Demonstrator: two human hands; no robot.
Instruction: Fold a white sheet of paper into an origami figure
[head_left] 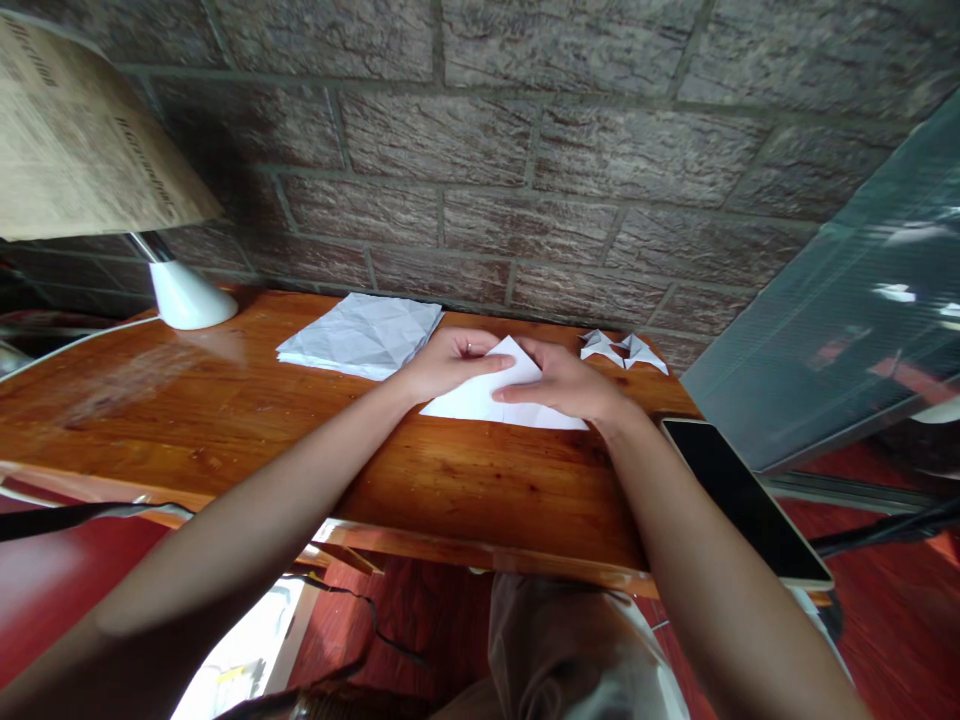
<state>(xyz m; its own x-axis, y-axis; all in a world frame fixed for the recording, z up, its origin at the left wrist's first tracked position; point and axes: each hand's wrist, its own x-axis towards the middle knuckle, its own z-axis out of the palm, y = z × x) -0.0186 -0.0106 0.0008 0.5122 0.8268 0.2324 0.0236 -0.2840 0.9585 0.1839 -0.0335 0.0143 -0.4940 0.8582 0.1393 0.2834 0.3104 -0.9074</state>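
Note:
A folded white sheet of paper [480, 402], triangular in outline with its peak away from me, lies over the wooden table. My left hand [454, 362] grips its left slope, the thumb flat across the front and the fingers behind. On the other slope my right hand [559, 380] holds it the same way, thumb pressed on the front near the middle. Both thumb tips are close to each other. Beyond my left hand rests a stack of creased white paper sheets [364, 333]. Two small folded paper pieces [622, 350] stand past my right hand.
A lamp with a newsprint shade [90, 140] and white base [191, 297] stands at the table's [225, 420] far left. A dark-screened tablet [742, 500] lies at the right edge, beside my right forearm. A stone-block wall [480, 140] rises behind, with a glass panel [832, 300] on the right.

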